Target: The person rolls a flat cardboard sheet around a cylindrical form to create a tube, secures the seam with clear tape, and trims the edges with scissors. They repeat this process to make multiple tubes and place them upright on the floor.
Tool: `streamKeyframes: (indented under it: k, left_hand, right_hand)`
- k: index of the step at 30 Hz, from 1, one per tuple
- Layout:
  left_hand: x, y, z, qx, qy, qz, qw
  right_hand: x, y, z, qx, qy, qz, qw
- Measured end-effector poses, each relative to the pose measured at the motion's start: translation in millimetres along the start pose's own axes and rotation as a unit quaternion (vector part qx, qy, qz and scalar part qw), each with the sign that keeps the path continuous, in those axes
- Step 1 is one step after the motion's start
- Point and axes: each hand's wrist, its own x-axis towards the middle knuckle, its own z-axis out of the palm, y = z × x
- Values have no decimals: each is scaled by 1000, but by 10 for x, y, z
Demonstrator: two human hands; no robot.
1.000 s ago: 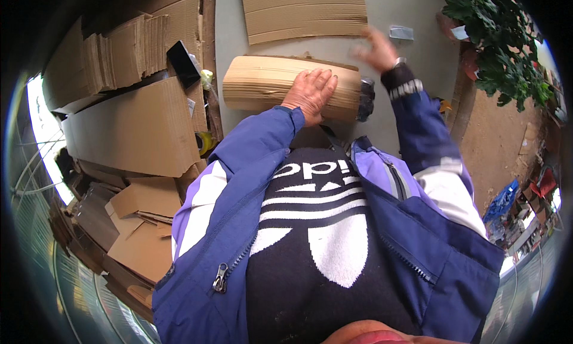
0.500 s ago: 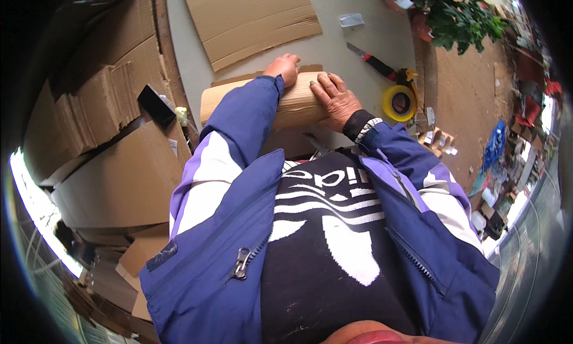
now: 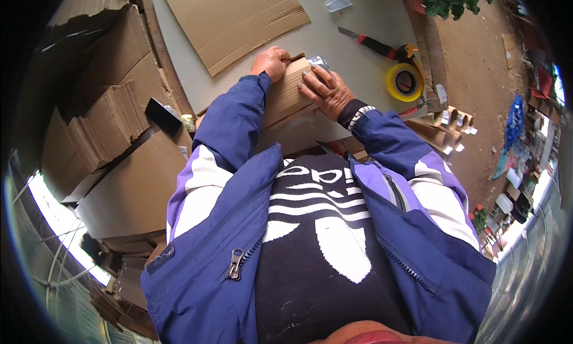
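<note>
Brown cardboard made up the long bundle (image 3: 287, 98) that lay on the pale tabletop (image 3: 371, 84), slantwise in front of the person's chest, its near end partly covered by the left sleeve (image 3: 236, 114). The left hand (image 3: 270, 64) curled its fingers against a flap along the bundle's far edge; its thumb was hidden, so one could not tell whether it clamped the card. The right hand (image 3: 329, 94) lay bent-fingered over the other end, beside a shiny patch (image 3: 320, 62), and whether it gripped or merely pressed could not be told either. Just beyond the left hand lay a flat cardboard sheet (image 3: 239, 25); well to the right were a red-and-black knife (image 3: 377, 47) and a yellow tape roll (image 3: 395, 91).
</note>
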Motion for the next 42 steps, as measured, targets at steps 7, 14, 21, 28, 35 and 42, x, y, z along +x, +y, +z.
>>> streamKeyframes:
  k: [7,14,21,28,35,42]
  left_hand:
    - [-559,357,-57,-52,-90,-22,994]
    - [-974,790,206,84,46,-12,995]
    - [-1231,980,443,74,114,-1,991]
    - [-1312,1068,550,81,131,-11,988]
    - [-1334,1066,517,96,120,9,988]
    - [-1332,998,534,100,134,51,985]
  right_hand:
    - [-314,-56,180,-11,153,-47,987]
    - [-599,-195,227,5,182,-34,983]
    - [-1075,79,-233,124,151,50,980]
    - [-1753,1392,-633,26,-52,631,774]
    - [-1973,1921,-949,137,-91,658,734]
    - [-1931,1225,-1381,427,121,533,721]
